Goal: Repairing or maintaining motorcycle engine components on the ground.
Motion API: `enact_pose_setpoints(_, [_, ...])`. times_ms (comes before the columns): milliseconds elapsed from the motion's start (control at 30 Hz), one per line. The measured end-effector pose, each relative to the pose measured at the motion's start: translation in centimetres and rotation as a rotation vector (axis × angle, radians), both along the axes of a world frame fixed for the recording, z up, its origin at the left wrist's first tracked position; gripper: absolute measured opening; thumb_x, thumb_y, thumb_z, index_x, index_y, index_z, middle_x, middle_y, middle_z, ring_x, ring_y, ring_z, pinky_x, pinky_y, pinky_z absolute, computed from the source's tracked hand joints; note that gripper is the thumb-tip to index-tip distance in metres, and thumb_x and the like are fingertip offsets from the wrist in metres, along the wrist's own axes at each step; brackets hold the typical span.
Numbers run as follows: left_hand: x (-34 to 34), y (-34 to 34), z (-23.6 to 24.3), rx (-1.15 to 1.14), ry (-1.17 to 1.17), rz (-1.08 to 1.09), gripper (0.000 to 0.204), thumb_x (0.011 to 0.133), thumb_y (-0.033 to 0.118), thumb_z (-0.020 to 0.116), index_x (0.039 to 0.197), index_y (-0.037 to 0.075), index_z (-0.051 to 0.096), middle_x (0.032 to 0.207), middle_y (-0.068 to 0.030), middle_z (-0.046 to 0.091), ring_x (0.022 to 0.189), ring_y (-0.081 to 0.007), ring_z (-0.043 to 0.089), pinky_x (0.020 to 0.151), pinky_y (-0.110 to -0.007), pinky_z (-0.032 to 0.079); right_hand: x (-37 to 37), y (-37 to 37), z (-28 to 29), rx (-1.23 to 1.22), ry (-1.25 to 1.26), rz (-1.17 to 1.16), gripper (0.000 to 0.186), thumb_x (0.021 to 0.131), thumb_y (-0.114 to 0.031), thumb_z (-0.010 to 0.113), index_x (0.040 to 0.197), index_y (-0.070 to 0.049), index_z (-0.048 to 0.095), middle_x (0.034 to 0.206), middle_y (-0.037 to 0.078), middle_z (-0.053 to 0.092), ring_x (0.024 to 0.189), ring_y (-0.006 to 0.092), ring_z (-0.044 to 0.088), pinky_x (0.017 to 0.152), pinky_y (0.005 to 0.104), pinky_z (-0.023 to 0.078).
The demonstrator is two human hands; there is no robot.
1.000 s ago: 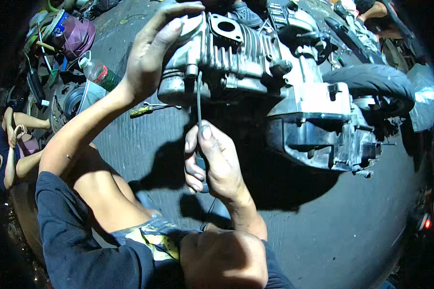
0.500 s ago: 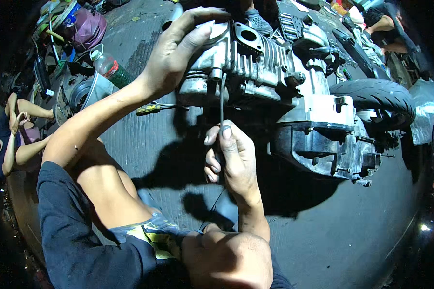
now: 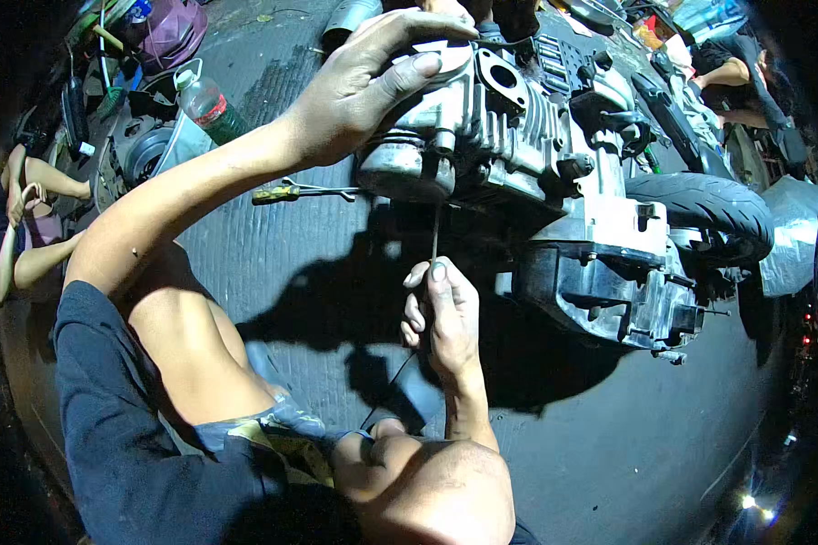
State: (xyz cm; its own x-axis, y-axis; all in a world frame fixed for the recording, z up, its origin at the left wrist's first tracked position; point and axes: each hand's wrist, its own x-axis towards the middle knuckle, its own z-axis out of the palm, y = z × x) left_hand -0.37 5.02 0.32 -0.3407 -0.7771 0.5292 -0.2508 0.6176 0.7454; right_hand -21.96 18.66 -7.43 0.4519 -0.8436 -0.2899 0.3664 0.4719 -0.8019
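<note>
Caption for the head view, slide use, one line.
Left hand on a finned engine, right hand pointing a thin metal shaft toward its near side, black tire at the right.

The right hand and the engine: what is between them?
In the head view, a thin metal shaft runs from the right hand toward the lower edge of the engine; I cannot tell whether its tip touches.

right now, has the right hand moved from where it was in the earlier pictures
Yes: judged against the engine, the right hand has drawn back toward the person, leaving a wider gap.
</note>
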Motion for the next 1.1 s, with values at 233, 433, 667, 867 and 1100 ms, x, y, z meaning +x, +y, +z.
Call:
enact_pose_setpoints(233, [0.2,-0.2,0.0,-0.087,-0.106,0.056,0.044,0.104,0.032,0.043,0.139,0.005,0.047,0.136,-0.0118,0.052,0.129,-0.0186,0.047,0.11,-0.034,0.034,-1.9,0.2,4.5,-0.397,0.427,-0.031,0.028,0.102,-0.016,0.051,0.117,0.002,0.065,0.072,0.006,0.064,0.063,0.0093,0.059,0.06,0.0235,0.046])
enact_pose_setpoints(433, [-0.1,-0.2,0.9,-0.188,-0.169,0.088,0.043,0.101,0.03,0.045,0.135,0.003,0.049,0.133,-0.0135,0.053,0.126,-0.0223,0.048,0.11,-0.036,0.034,-2.1,0.3,6.6,-0.192,0.026,0.002,0.055,0.103,-0.014,0.039,0.155,-0.008,0.025,0.067,0.007,0.058,0.046,0.0069,0.046,0.046,0.0197,0.04])
enact_pose_setpoints(667, [-0.4,-0.4,0.9,-0.219,-0.146,0.115,0.043,0.097,0.028,0.05,0.13,0.001,0.053,0.127,-0.0163,0.055,0.124,-0.0275,0.049,0.109,-0.039,0.032,-0.8,0.6,7.0,-0.09,-0.15,0.028,0.058,0.101,-0.016,0.039,0.156,-0.01,0.021,0.056,0.005,0.044,0.037,0.0077,0.035,0.035,0.0209,0.036])
enact_pose_setpoints(867, [-0.4,-0.4,0.7,-0.22,-0.146,0.122,0.042,0.097,0.027,0.05,0.13,0.0,0.052,0.128,-0.0156,0.054,0.124,-0.0261,0.049,0.109,-0.037,0.033,-1.1,0.4,7.5,0.139,-0.329,-0.059,0.063,0.101,-0.017,0.04,0.158,-0.017,0.014,0.055,0.003,0.037,0.033,0.0082,0.031,0.03,0.0228,0.036])
enact_pose_setpoints(1100, [-1.0,0.0,1.1,-0.095,-0.059,0.115,0.04,0.098,0.025,0.049,0.129,0.0,0.053,0.129,-0.0146,0.053,0.123,-0.0236,0.048,0.108,-0.036,0.033,-1.2,0.3,7.0,0.077,-0.397,0.067,0.058,0.103,-0.015,0.039,0.157,-0.018,0.018,0.061,0.005,0.045,0.039,0.0081,0.04,0.037,0.0219,0.041])
